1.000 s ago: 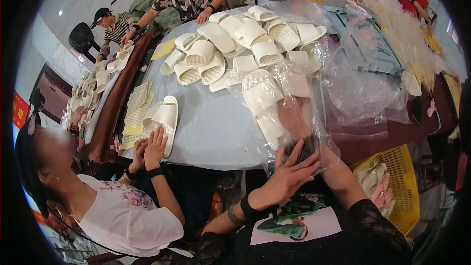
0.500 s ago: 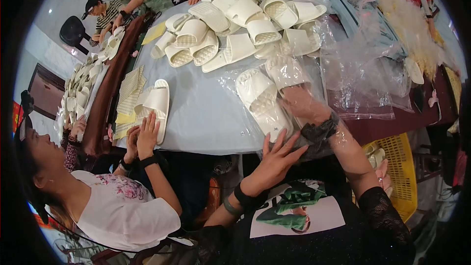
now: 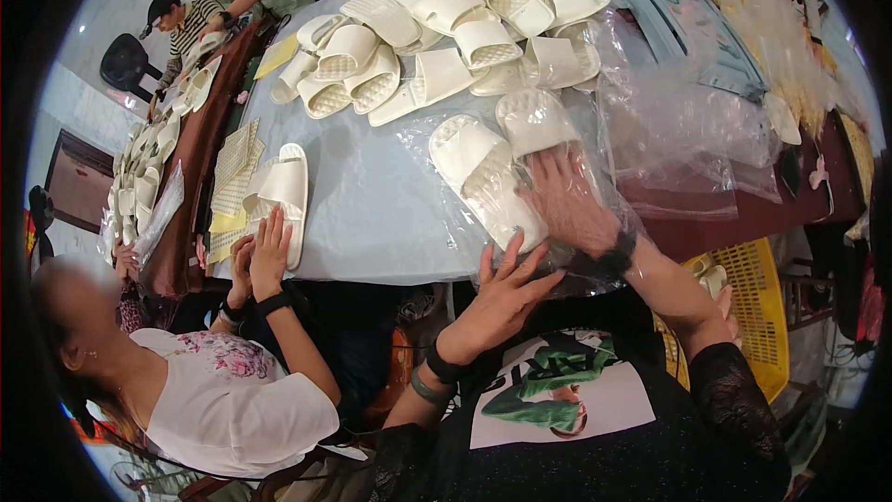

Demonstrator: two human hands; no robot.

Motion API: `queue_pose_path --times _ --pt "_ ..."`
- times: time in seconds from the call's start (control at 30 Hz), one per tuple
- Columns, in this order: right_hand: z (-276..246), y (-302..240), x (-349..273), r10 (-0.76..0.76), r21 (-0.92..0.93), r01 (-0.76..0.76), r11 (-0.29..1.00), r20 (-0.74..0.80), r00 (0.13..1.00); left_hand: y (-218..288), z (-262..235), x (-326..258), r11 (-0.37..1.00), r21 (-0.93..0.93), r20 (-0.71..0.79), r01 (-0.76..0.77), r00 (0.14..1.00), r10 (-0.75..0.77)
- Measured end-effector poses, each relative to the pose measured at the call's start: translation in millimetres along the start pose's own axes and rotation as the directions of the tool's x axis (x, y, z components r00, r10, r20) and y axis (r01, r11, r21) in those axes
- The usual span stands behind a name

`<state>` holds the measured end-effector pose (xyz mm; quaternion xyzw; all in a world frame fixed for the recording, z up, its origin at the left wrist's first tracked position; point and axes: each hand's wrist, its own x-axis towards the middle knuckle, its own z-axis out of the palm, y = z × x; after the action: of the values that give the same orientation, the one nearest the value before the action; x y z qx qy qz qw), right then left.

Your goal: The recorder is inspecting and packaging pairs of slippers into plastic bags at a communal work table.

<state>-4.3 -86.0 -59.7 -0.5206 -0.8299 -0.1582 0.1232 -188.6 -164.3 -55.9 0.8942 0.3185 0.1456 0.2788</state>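
Two cream slippers (image 3: 476, 163) lie side by side in one clear bag (image 3: 595, 172) near the table's near edge (image 3: 372, 280), the left hand (image 3: 506, 302) spread by their heels, the right hand (image 3: 569, 204) stretched over the right one, its grip unclear. Bare tabletop (image 3: 367, 195) runs left to one lone slipper (image 3: 281, 184); one heap (image 3: 446, 37) lies just beyond, on the far side.
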Motion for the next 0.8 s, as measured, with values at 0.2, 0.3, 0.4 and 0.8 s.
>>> queue_pose_path --times 0.2,0.3,0.4,0.8 --pt "-32.5 -3.1 -74.3 -0.139 0.255 0.094 0.962 0.165 0.976 -4.5 -5.7 -3.3 0.998 -0.060 0.045 0.004 0.999 -0.001" --pt "-77.0 16.6 -113.7 -0.252 0.687 0.089 0.721 0.141 0.957 -12.5 -23.8 -8.7 0.981 -0.185 -0.036 -0.048 0.998 0.042" --pt "-127.1 53.9 -132.5 -0.348 0.717 -0.190 0.671 0.530 0.773 -44.1 -42.1 -39.2 0.812 -0.565 -0.208 -0.145 0.978 0.030" --pt "-59.8 15.9 -108.3 -0.286 0.370 0.234 0.899 0.091 0.954 -88.2 -35.2 -78.1 0.908 0.176 -0.659 0.379 0.731 -0.178"
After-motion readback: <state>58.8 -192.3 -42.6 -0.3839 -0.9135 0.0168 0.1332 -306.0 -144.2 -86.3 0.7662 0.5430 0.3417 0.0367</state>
